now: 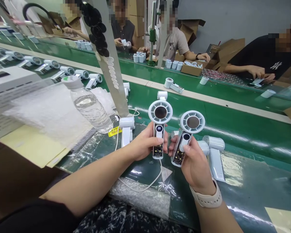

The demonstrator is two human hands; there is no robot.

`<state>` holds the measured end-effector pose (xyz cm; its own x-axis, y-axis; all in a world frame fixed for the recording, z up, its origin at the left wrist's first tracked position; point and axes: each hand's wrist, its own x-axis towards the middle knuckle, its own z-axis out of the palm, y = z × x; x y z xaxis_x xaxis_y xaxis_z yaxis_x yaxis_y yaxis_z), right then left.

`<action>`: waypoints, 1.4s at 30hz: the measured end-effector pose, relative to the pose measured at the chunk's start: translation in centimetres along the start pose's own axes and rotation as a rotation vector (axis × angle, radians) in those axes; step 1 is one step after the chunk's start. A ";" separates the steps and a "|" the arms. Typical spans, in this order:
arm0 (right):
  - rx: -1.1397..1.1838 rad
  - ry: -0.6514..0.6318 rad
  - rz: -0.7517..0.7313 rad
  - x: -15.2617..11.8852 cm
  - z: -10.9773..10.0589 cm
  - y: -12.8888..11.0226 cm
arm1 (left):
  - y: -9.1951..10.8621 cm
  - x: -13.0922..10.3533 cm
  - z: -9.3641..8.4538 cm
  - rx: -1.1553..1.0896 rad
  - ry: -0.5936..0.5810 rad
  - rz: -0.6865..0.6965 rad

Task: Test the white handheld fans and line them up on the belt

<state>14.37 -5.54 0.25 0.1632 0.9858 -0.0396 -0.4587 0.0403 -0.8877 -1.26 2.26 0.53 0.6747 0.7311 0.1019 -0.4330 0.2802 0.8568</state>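
Note:
My left hand point(146, 140) is closed round the handle of a light-blue handheld fan point(158, 142), its thumb on the front. A small round display on this fan reads 20, and a white cable hangs below its handle. Beside it, my right hand point(196, 163) grips a second handheld fan point(180, 152), tilted to the right, with its display dark. Both handles show circuitry through the front. More fans lie close by: one point(217, 157) right of my right hand, another point(126, 129) left of my left hand, and one point(162, 94) behind the held pair.
A water bottle point(91, 108) stands near a slanted metal post point(109, 61). Plastic bags and yellow paper point(34, 145) lie left, bubble wrap point(140, 197) in front. Across the green conveyor point(232, 129), several people handle parts near cardboard boxes point(191, 68). Several fans lie along the belt's left.

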 end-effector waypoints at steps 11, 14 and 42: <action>-0.092 -0.010 -0.054 -0.2 0.0 0.3 | -0.1 0.2 -0.1 0.103 -0.009 0.034; -0.073 0.060 -0.058 -0.1 -0.1 0.6 | -0.6 0.4 -0.3 0.115 0.053 -0.012; 0.139 0.079 0.134 0.6 -0.3 -0.2 | 0.3 -0.7 0.1 0.276 0.175 -0.099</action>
<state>14.80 -4.99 0.30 0.1584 0.9682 -0.1938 -0.5962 -0.0626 -0.8004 -1.76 1.80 0.73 0.5820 0.8112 -0.0568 -0.1761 0.1939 0.9651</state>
